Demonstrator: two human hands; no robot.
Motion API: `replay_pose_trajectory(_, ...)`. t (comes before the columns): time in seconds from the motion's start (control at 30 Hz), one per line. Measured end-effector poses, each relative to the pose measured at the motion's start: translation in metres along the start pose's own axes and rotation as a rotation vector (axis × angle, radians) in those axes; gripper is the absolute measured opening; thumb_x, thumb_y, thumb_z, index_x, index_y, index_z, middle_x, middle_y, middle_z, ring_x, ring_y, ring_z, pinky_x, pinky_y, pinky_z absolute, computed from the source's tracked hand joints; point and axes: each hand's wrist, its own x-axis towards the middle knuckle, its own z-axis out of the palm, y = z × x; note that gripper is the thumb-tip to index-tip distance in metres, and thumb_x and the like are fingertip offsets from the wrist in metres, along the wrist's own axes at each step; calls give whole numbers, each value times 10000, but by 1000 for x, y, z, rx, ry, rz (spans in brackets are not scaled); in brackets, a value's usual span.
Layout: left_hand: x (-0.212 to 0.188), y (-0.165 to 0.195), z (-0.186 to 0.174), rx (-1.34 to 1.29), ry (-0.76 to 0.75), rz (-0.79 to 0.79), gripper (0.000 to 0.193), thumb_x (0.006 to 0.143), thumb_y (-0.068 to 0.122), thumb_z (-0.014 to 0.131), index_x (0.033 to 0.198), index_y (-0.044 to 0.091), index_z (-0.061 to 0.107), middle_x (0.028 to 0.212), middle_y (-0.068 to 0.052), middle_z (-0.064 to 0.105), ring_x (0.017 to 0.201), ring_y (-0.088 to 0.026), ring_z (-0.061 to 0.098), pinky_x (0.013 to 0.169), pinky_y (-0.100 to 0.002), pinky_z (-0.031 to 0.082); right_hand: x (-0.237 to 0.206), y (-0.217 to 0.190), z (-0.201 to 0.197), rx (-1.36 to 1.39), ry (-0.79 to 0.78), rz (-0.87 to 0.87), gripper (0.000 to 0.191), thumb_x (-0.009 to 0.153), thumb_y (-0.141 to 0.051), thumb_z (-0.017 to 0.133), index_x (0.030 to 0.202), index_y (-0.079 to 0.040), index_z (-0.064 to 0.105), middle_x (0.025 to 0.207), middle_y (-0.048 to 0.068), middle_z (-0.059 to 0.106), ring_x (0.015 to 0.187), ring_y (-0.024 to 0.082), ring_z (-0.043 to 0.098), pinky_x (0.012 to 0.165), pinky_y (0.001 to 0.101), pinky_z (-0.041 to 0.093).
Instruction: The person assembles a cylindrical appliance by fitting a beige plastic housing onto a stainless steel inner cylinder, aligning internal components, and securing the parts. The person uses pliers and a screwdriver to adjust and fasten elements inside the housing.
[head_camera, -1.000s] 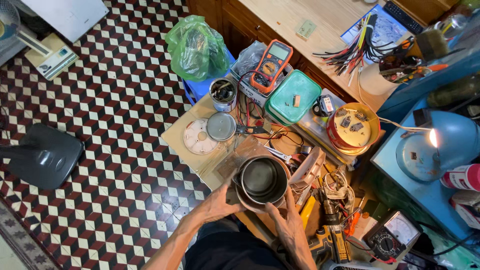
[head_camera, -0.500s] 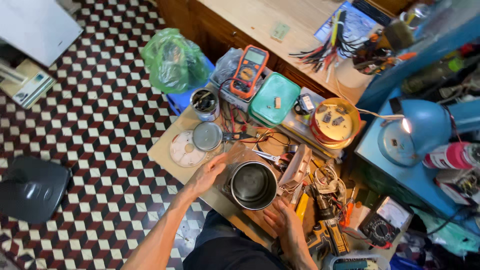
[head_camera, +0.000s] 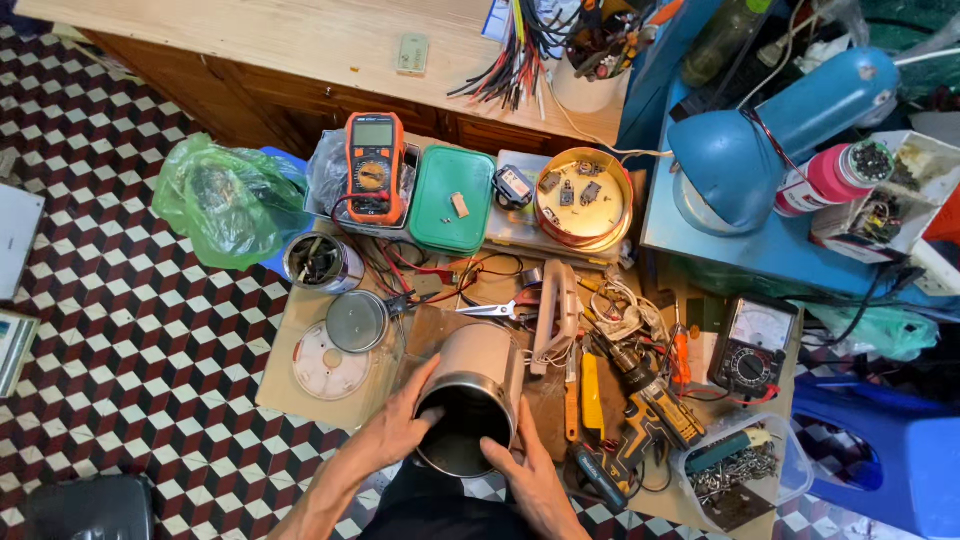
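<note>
— What's spread out around you?

— Going by the metal pot (head_camera: 478, 395) as my marker: far up beyond it runs the wooden cabinet top (head_camera: 300, 40). Up and to the right of the pot bends the blue desk lamp (head_camera: 765, 135). Up and well to the left of it sits a green plastic bag (head_camera: 225, 200). The pot itself lies tilted on the low work board (head_camera: 290, 385), dark mouth turned toward me.

— And your hands?

— My left hand (head_camera: 400, 430) wraps the pot's left side, thumb hooked over the rim, fingers curled against the wall. My right hand (head_camera: 530, 480) grips the rim on the near right, fingers closed on its edge. So both hold the pot.

— Smaller things?

— Straight above the pot, a green lidded box (head_camera: 453, 198); left of that box, an orange multimeter (head_camera: 374, 166). Right of the box, a round tin (head_camera: 583, 198) with small parts in it. To the pot's right, a second meter with a dial (head_camera: 755, 345), and nearer, a yellow drill (head_camera: 650, 410). Just left of the pot, a round metal lid (head_camera: 356, 321) and a clear disc (head_camera: 325, 365). Just above the rim, scissors (head_camera: 497, 310).
</note>
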Motion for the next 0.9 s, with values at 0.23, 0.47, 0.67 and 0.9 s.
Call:
replay_pose_trajectory(0.23,-8,-22,13,83,79,503,900,757,-211,529,1566,132,332,1650,-200,330,1503,-388,359,1191,-410,353,-8,65,5,-124,145,-256,951,889,-58,684,1618,-128,79,1614,147,334,1427,256,472,1161,361,387)
replay_pose_trajectory(0.47,-17,-51,6,157,-74,400,862,828,-74,613,1585,157,273,1676,-173,281,1493,-387,359,1163,-420,411,-20,93,16,-288,220,-410,912,894,-22,672,1621,-94,126,1606,184,358,1449,284,468,1172,388,423)
replay_pose_trajectory(0.67,-15,-43,-20,-67,-369,-77,1031,806,449,703,1640,194,153,1611,-204,327,1506,-348,374,1180,-444,385,-34,88,9,-339,160,-418,903,816,7,673,1583,-159,227,1695,127,151,1522,293,323,1188,411,391)
replay_pose_trajectory(0.9,19,-33,31,-52,-159,-114,1243,710,673,756,1626,142,104,1601,-195,352,1473,-337,384,1165,-449,359,-20,108,-10,-115,89,-286,624,854,-168,712,1436,-87,502,1699,95,190,1535,284,326,1211,409,329)
